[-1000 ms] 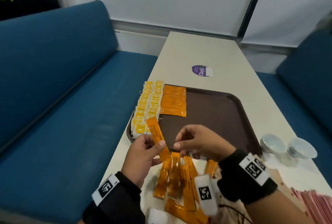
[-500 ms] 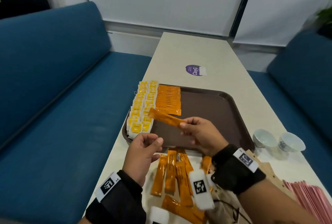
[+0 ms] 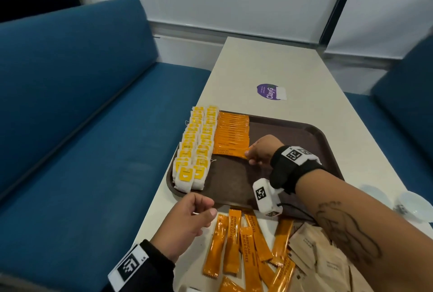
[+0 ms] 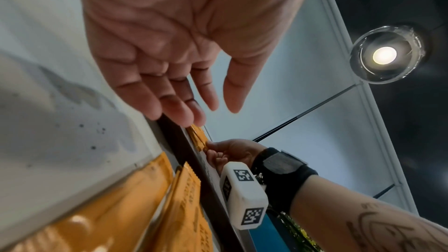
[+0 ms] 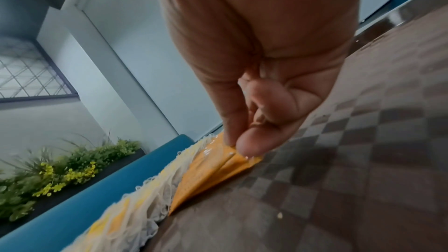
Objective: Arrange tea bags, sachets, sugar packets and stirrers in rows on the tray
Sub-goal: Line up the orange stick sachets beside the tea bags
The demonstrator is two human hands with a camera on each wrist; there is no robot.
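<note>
A brown tray (image 3: 234,188) lies on the table. Two rows of yellow-tagged tea bags (image 3: 195,151) fill its left edge, and a row of orange coffee sachets (image 3: 232,132) lies beside them. My right hand (image 3: 251,153) pinches the right end of the nearest orange sachet (image 3: 228,151) at the front of that row, low over the tray; the right wrist view shows thumb and finger on the sachet (image 5: 218,168). My left hand (image 3: 199,212) hovers at the tray's near edge with relaxed fingers, holding nothing. Several loose orange sachets (image 3: 234,245) lie on the table below the tray.
Beige sugar packets (image 3: 323,259) are piled at the near right. Two white cups (image 3: 410,205) stand right of the tray. A purple sticker (image 3: 269,91) marks the far table. Blue sofas flank the table on both sides.
My left hand passed an orange sachet to my right hand, which carried it forward and lowered it onto the front of the sachet row. My left hand now holds nothing.
</note>
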